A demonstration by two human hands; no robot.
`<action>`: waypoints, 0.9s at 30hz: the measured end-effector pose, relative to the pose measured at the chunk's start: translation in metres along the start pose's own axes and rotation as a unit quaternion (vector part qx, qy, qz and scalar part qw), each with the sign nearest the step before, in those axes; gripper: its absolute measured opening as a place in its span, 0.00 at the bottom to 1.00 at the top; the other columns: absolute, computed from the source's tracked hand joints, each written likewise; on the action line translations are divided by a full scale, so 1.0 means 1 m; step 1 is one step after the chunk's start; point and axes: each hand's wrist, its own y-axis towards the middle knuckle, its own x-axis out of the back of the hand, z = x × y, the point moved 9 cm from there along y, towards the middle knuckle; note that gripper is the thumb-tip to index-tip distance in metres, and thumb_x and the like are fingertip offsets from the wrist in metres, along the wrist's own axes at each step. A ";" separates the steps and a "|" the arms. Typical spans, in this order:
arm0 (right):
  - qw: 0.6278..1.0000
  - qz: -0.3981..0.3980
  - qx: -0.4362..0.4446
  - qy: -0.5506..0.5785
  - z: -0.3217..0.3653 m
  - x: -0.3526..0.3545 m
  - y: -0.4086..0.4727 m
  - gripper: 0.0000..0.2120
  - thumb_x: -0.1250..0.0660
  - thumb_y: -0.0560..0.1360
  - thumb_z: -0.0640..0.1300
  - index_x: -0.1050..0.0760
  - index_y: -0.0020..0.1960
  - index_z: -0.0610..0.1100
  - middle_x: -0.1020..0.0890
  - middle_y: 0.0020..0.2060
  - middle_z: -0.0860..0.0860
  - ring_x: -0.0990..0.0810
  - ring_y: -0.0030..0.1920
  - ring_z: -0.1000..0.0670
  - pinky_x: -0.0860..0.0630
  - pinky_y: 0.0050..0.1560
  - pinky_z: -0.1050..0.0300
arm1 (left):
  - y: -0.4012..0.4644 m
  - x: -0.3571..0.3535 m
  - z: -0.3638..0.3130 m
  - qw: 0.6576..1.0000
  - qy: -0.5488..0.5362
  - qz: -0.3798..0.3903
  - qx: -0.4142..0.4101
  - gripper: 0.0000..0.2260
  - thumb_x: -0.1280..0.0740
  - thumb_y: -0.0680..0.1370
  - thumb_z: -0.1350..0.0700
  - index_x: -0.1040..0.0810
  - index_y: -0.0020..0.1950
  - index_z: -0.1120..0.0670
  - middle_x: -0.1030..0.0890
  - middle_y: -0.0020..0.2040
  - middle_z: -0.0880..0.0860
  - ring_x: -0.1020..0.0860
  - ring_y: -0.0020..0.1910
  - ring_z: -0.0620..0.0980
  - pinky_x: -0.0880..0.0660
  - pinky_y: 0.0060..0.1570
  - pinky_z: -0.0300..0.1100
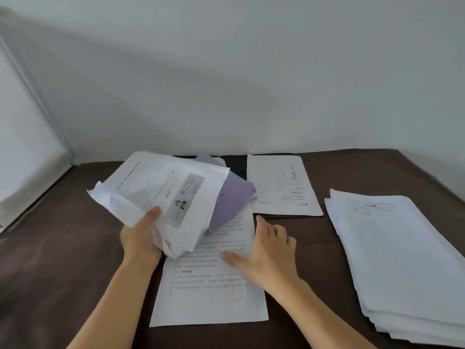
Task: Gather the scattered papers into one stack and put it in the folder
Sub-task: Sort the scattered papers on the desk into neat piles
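One printed sheet [208, 280] flat on counter [63, 260], long axis running away, directly under right hand [264, 250], fingers spread, holding nothing; left hand [141, 238] clutching gathered bundle [166, 195] just above.

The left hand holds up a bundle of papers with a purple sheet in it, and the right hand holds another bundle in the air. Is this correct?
Not quite. In the head view the right hand holds nothing in the air: it lies flat on a printed sheet on the table. The left hand does hold up the bundle with the purple sheet.
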 end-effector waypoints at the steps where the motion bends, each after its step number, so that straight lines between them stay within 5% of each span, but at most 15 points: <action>1: 1.000 -0.004 0.007 0.001 0.007 -0.004 -0.001 0.55 0.38 0.62 0.84 0.41 0.76 0.50 0.27 0.71 0.53 0.33 0.71 0.45 0.36 0.66 0.42 | 0.000 0.000 0.000 1.000 -0.002 0.004 0.000 0.23 0.22 0.73 0.66 0.18 0.66 0.53 0.11 0.55 0.50 0.12 0.52 0.55 0.14 0.47 0.55; 7: 0.995 0.031 -0.010 0.098 0.034 -0.012 0.014 0.44 0.18 0.64 0.61 0.40 0.69 0.51 0.23 0.58 0.54 0.22 0.61 0.46 0.25 0.59 0.45 | -0.003 -0.008 -0.002 0.998 0.031 0.047 -0.016 0.21 0.23 0.73 0.67 0.19 0.64 0.55 0.11 0.55 0.51 0.12 0.52 0.54 0.14 0.43 0.51; 11: 0.978 0.059 -0.042 0.197 0.022 -0.008 0.021 0.35 0.18 0.70 0.48 0.33 0.70 0.48 0.20 0.54 0.53 0.18 0.54 0.47 0.20 0.52 0.47 | -0.002 -0.011 -0.003 0.997 0.047 0.064 -0.022 0.21 0.23 0.74 0.66 0.19 0.65 0.55 0.12 0.58 0.52 0.13 0.56 0.55 0.16 0.53 0.57; 14: 0.968 0.045 -0.060 0.238 -0.011 0.015 0.028 0.18 0.18 0.69 0.44 0.19 0.55 0.42 0.14 0.48 0.48 0.14 0.48 0.45 0.16 0.51 0.42 | -0.002 -0.010 -0.004 0.996 0.049 0.067 -0.023 0.20 0.24 0.75 0.66 0.19 0.65 0.54 0.12 0.58 0.51 0.13 0.57 0.55 0.18 0.58 0.59; 18: 0.955 -0.081 -0.096 0.268 -0.075 0.075 0.029 0.04 0.23 0.71 0.40 0.18 0.41 0.43 0.15 0.33 0.50 0.17 0.34 0.45 0.23 0.34 0.52 | -0.005 -0.014 -0.006 0.994 0.038 0.100 -0.015 0.21 0.26 0.77 0.66 0.20 0.68 0.54 0.13 0.60 0.52 0.13 0.57 0.56 0.15 0.52 0.57; 22: 0.857 -0.277 -0.145 0.410 -0.142 0.140 0.007 0.04 0.24 0.73 0.44 0.17 0.44 0.44 0.16 0.35 0.48 0.18 0.35 0.44 0.21 0.36 0.50 | -0.006 -0.020 -0.002 0.986 0.103 0.134 -0.006 0.21 0.25 0.76 0.66 0.20 0.67 0.54 0.13 0.61 0.54 0.13 0.57 0.58 0.16 0.52 0.60; 24: 0.782 -0.250 -0.164 0.546 -0.156 0.140 0.004 0.06 0.23 0.75 0.48 0.14 0.50 0.49 0.12 0.40 0.50 0.13 0.37 0.48 0.17 0.36 0.54 | -0.008 -0.027 0.000 0.973 0.160 0.164 -0.001 0.21 0.23 0.74 0.65 0.19 0.66 0.54 0.13 0.59 0.55 0.13 0.56 0.59 0.16 0.51 0.61; 27: 0.746 -0.155 -0.144 0.631 -0.145 0.124 0.012 0.09 0.24 0.77 0.45 0.14 0.58 0.48 0.11 0.44 0.52 0.14 0.32 0.53 0.22 0.27 0.62 | -0.013 -0.043 0.007 0.945 0.257 0.203 0.007 0.21 0.20 0.71 0.64 0.17 0.62 0.53 0.11 0.55 0.53 0.12 0.50 0.56 0.14 0.41 0.52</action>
